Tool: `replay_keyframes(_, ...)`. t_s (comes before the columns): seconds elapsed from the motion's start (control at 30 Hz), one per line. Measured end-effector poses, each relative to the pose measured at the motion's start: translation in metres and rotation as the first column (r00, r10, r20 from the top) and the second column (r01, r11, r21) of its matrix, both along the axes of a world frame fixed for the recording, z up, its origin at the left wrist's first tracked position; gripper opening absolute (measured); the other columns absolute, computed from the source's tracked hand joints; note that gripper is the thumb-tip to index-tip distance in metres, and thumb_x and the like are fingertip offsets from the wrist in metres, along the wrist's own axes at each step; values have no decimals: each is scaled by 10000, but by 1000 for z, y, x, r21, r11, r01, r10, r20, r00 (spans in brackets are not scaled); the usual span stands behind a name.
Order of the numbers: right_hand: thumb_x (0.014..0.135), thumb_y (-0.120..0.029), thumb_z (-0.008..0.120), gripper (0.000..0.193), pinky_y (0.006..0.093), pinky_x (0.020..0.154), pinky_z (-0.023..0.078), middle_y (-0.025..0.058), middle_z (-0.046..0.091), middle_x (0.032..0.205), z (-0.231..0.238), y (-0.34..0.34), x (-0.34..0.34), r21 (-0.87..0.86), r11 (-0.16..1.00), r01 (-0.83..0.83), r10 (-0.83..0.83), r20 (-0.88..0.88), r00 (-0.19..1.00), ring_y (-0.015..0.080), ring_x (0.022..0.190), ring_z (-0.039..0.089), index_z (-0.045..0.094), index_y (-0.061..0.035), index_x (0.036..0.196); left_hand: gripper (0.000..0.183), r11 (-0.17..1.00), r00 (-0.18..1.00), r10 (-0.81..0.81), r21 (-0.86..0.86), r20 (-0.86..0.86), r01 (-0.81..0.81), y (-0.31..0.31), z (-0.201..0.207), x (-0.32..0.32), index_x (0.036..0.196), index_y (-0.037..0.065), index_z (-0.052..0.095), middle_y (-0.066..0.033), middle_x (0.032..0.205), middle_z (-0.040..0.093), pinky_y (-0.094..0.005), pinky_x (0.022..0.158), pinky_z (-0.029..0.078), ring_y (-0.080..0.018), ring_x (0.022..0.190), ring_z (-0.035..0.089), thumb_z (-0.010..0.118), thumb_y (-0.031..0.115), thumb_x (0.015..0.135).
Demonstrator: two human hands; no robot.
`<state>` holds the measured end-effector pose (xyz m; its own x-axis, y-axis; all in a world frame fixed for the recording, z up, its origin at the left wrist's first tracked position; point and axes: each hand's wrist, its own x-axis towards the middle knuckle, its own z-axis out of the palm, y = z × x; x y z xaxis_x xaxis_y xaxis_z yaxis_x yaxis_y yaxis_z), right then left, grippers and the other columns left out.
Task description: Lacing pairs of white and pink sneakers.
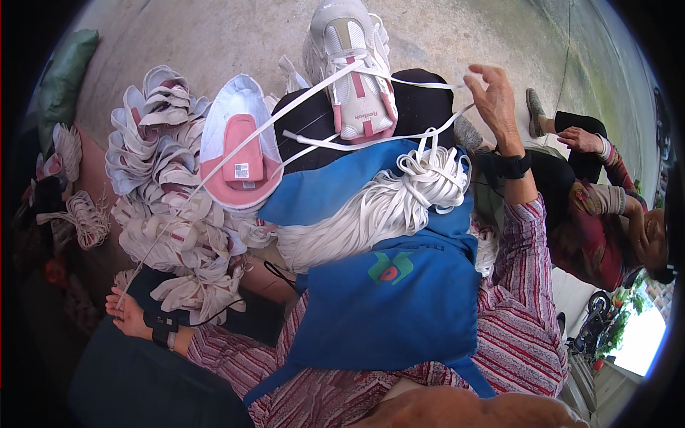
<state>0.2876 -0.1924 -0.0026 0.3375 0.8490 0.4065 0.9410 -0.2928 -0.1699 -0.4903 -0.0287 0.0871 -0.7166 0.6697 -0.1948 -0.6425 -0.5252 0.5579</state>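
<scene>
A white and pink sneaker (357, 107) rests on my dark-clad lap, its heel toward me and its toe pointing away. White shoelace (285, 108) runs from its eyelets down to the far left, drawn straight, where my left hand (128, 315) pinches it. On the other side, lace loops round the curled fingers of my right hand (494, 100), raised to the right of the sneaker. One loose lace tip lies left of the heel. A thick knotted bundle of white laces (378, 207) lies across my blue apron (399, 307).
Stacked white and pink shoe parts (168, 171) pile up at the left, with a white and pink shoe piece (241, 160) beside my lap. A green sack (68, 78) stands at the far left. Another person (599, 207) sits close by on the right.
</scene>
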Motion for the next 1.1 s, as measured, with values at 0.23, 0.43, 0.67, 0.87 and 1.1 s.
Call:
replay_keyframes(0.23,824,-150,611,264,346,661,501,155,577,997,52,51,-92,-95,902,-422,296,-575,763,272,686,609,595,-65,1074,420,651,447,-656,-155,-608,743,11,21,132,1305,-28,342,-127,963,569,-215,577,362,-94,642,417,466,119,931)
replay_keyframes(0.43,826,-35,554,162,369,695,505,143,620,840,28,56,-78,1,889,-458,400,-488,776,311,768,620,622,-51,972,346,461,-174,-735,-670,-656,582,-10,-5,373,1200,-30,487,-81,888,660,-181,421,350,-20,462,399,501,171,919)
replay_keyframes(0.67,809,-59,602,145,307,679,503,116,622,907,40,44,-38,36,950,-309,310,-207,928,269,755,620,646,-49,948,143,630,-545,-281,-580,-790,516,-6,-56,471,914,29,540,-162,683,605,-423,536,444,-361,607,594,472,154,918)
replay_keyframes(0.87,751,-109,664,167,338,644,491,107,534,896,53,14,-83,-186,714,-675,506,-530,680,270,742,589,621,-34,894,153,506,-679,-329,-730,-656,460,4,-58,471,853,30,512,-188,716,582,-439,580,452,-412,685,576,487,170,908)
replay_keyframes(1.1,706,-68,622,88,365,573,469,89,485,788,38,12,-83,-244,682,-689,542,-464,701,260,684,573,555,-43,758,68,730,-682,-15,-474,-731,492,11,-77,476,889,63,585,-135,834,547,-374,583,470,-318,691,574,572,123,860)
